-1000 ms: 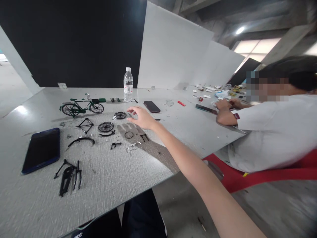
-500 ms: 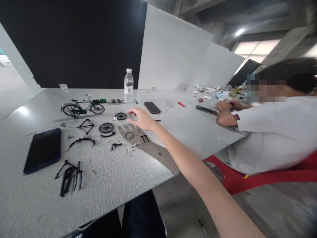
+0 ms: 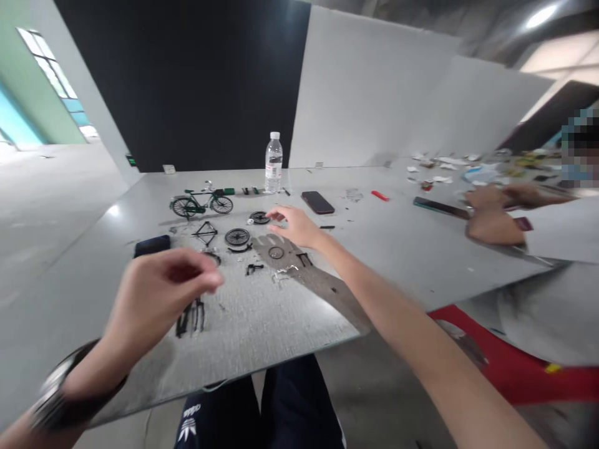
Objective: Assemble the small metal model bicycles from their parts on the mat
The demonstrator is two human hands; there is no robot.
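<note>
My right hand (image 3: 294, 226) reaches over the table beside a small black spoked wheel (image 3: 260, 217). Its fingers are apart, and the fingertips come close to the wheel's right edge. My left hand (image 3: 163, 290), slightly blurred and wearing a wristwatch, hovers above the front left of the table. Its fingers are loosely bent, with nothing visible between them and the thumb. Under it lie black fork-shaped parts (image 3: 196, 315), partly hidden. Nearby lie another wheel (image 3: 237, 237), a black frame piece (image 3: 204, 233), a black ring (image 3: 276, 252) and silvery parts (image 3: 286, 272).
A green model bicycle (image 3: 201, 202) stands at the back left, near a water bottle (image 3: 274, 163). A phone (image 3: 317, 202) and a red object (image 3: 379, 196) lie farther right. Another phone (image 3: 152, 244) is partly behind my left hand. A co-worker's hands (image 3: 493, 212) are at the right.
My left hand has come into view from the lower left, over the parts. The view has turned left. My right hand stays by the wheel.
</note>
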